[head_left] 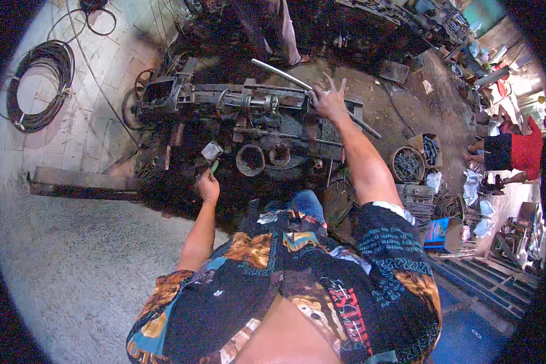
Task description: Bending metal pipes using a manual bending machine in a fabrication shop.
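My left hand (208,186) is closed around the green handle of a small hand tool (211,151). Its head is pale and squarish; its exact kind is unclear. With my arm stretched forward, my right hand (330,102) grips a long metal rod (279,72) between thumb and finger, while two other fingers stick up and apart. The rod slants over the right part of a dark, greasy machine frame (224,92), passing under my palm. Below the frame, near the left hand, stands a round container (250,160) with a rusty rim.
A coil of black cable (41,86) lies on the tiled floor at left. At right are a basket of metal pieces (408,164), a blue box (443,234) and stacked metal bars (485,285). One person stands beyond the machine; another, in red (526,148), is far right.
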Tool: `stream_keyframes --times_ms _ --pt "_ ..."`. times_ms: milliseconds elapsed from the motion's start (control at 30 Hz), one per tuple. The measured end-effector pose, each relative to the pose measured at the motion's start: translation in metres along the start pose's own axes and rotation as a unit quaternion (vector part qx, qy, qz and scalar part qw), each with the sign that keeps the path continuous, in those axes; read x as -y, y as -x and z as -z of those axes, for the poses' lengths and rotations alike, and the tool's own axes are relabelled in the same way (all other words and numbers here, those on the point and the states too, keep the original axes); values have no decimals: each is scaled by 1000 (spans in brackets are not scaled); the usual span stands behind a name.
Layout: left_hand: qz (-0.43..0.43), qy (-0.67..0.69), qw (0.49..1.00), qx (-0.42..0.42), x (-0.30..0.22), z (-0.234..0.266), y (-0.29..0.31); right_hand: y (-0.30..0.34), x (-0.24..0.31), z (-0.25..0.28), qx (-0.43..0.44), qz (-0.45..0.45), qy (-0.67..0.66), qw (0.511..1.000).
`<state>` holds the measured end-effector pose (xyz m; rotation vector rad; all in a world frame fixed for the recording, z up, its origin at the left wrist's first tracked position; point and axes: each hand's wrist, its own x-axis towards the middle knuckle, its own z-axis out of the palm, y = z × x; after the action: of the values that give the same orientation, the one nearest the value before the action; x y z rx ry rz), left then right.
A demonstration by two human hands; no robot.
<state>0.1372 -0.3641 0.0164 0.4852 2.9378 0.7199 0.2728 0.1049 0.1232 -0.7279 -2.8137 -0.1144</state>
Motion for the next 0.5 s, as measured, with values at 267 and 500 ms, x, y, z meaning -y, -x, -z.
stream_keyframes --times_ms 267,500 --pt "-37 24 999 -19 7 -4 0 -5 12 13 86 -54 -100 990" --pt "-44 24 998 -28 14 -10 -4 -6 9 12 88 -97 -121 984"
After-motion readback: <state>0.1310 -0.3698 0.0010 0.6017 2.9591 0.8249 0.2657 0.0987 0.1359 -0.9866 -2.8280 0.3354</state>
